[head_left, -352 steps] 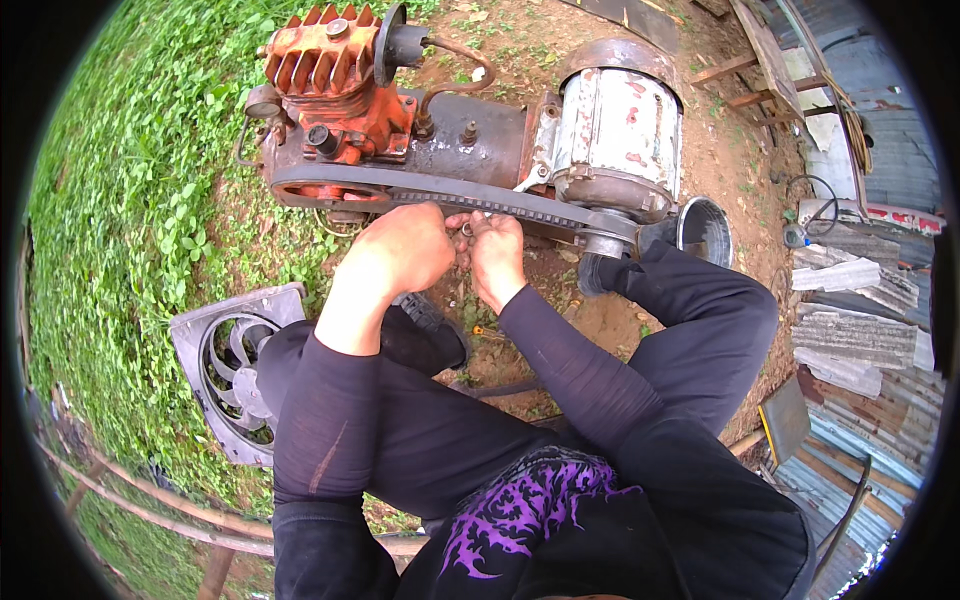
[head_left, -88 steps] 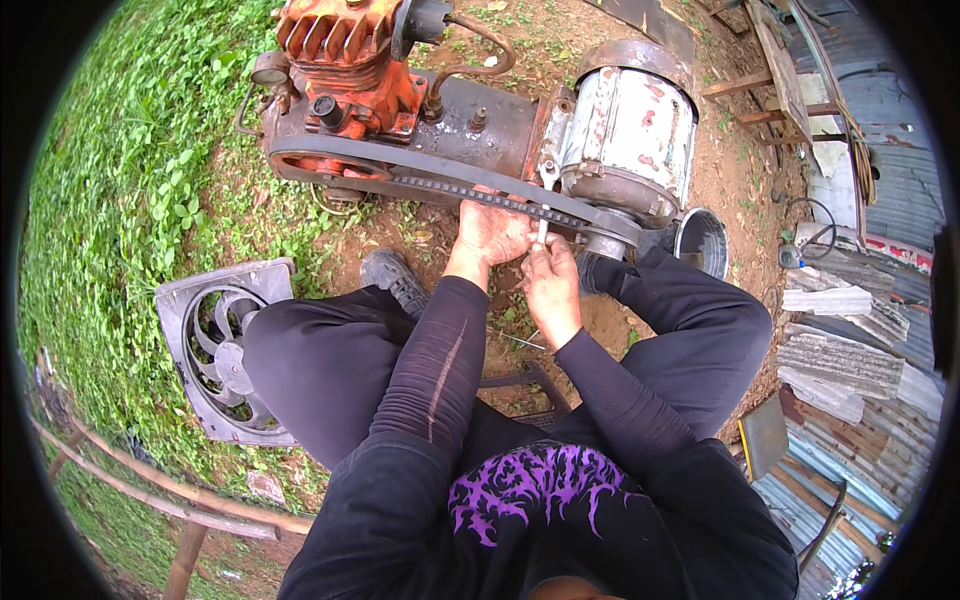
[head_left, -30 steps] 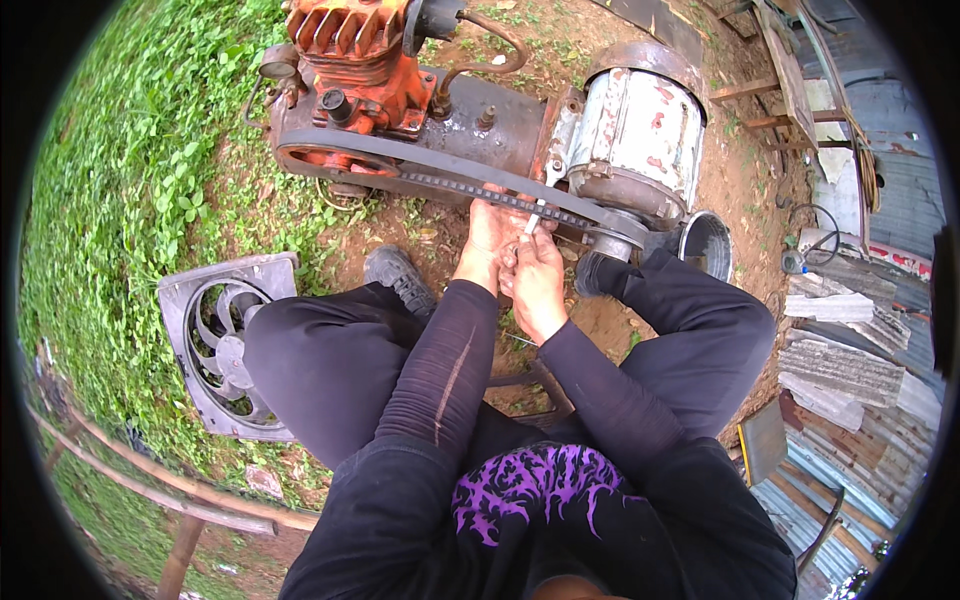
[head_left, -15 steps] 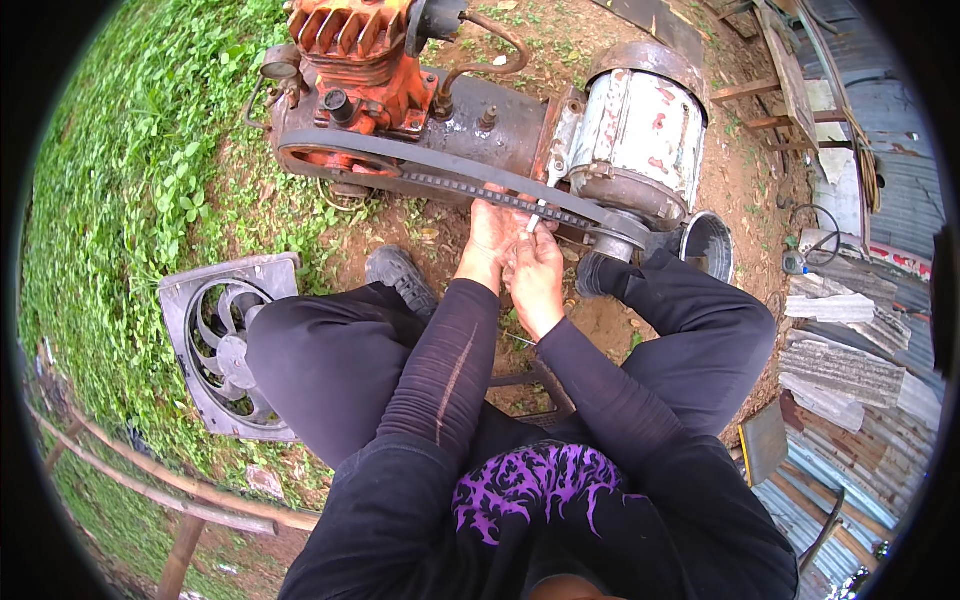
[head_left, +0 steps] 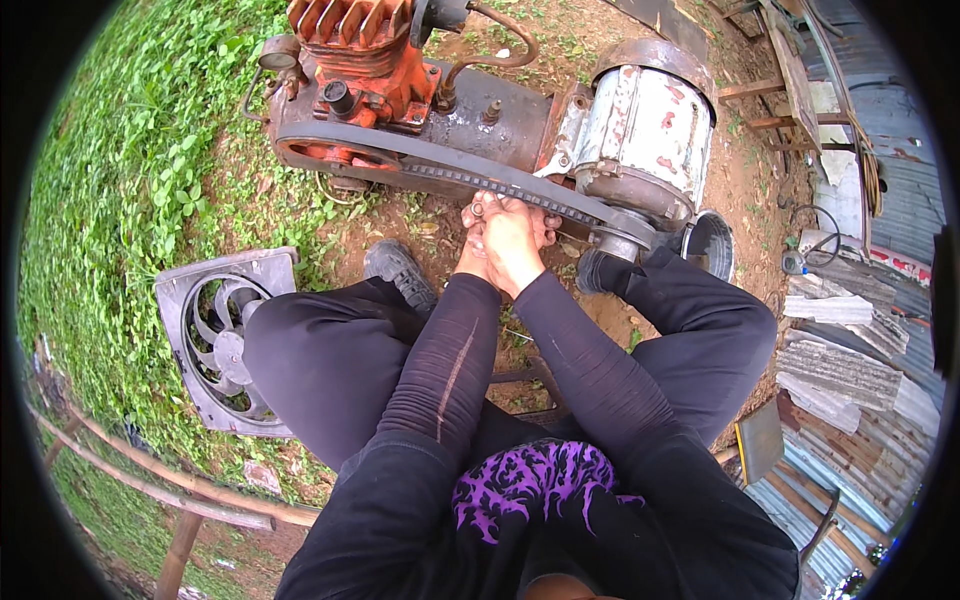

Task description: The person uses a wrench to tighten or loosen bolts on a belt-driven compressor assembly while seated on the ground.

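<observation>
Both hands meet just below the slanting drive belt point(head_left: 470, 178) of an old air compressor. My right hand point(head_left: 511, 245) crosses over the left, fingers closed at the upper left, where a small metal ring end point(head_left: 478, 209) shows; it looks like part of a wrench. My left hand point(head_left: 474, 262) lies partly beneath, its curled fingertips showing on the right side. What it grips is hidden. The belt joins the orange-hubbed pulley point(head_left: 335, 155) to the motor pulley point(head_left: 622, 235). Above stand the orange pump point(head_left: 365, 60) and the paint-chipped white motor point(head_left: 645, 130).
A grey radiator fan point(head_left: 229, 352) in its square shroud lies beside my left knee. Near my right shoe stands a dark round metal housing point(head_left: 710, 245). Corrugated sheets point(head_left: 840, 365) are piled at the right. A bamboo rail point(head_left: 190, 490) runs at lower left.
My right hand has moved left and turned over the left hand. The slim silver tool that stood upright between my fingers against the belt no longer shows there.
</observation>
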`<state>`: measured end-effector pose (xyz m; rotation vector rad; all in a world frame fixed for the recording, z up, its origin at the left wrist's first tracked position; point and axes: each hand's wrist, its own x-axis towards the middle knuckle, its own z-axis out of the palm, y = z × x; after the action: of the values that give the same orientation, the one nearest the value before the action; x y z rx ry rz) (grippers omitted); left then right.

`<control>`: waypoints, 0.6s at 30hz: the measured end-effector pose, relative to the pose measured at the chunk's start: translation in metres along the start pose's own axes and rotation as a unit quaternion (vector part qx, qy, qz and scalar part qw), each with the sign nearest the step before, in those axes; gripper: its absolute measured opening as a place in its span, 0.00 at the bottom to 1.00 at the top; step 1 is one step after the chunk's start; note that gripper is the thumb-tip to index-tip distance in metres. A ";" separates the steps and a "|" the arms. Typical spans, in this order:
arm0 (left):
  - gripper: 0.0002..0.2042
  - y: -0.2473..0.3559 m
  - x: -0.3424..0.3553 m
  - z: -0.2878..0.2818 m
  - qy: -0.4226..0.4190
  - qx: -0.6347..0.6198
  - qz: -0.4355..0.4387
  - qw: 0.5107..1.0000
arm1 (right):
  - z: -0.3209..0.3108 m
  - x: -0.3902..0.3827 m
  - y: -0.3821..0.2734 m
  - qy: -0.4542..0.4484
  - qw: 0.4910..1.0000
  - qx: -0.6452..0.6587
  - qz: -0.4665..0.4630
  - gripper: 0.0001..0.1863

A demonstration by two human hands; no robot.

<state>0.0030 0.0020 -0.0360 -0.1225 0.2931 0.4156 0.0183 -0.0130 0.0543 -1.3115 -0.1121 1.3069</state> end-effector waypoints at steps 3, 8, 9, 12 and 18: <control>0.27 0.000 -0.002 0.004 -0.019 -0.010 -0.011 1.000 | -0.003 -0.016 -0.007 -0.015 0.999 -0.029 0.026 0.10; 0.27 0.002 0.002 0.022 -0.032 -0.025 -0.029 0.999 | -0.024 -0.045 -0.008 -0.006 0.996 -0.038 0.086 0.08; 0.26 0.002 0.001 0.026 -0.027 -0.016 -0.033 0.999 | -0.033 -0.051 -0.008 -0.001 0.995 -0.038 0.089 0.08; 0.20 0.007 0.007 0.020 -0.024 -0.019 -0.004 1.000 | -0.052 -0.065 -0.005 0.042 0.991 -0.124 0.001 0.08; 0.17 0.004 0.015 0.019 0.026 -0.148 0.000 0.989 | -0.085 -0.072 0.004 0.113 0.976 -0.166 -0.087 0.09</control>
<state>0.0191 0.0146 -0.0222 -0.4243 0.2813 0.4557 0.0489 -0.1200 0.0633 -1.6862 -0.2891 1.0106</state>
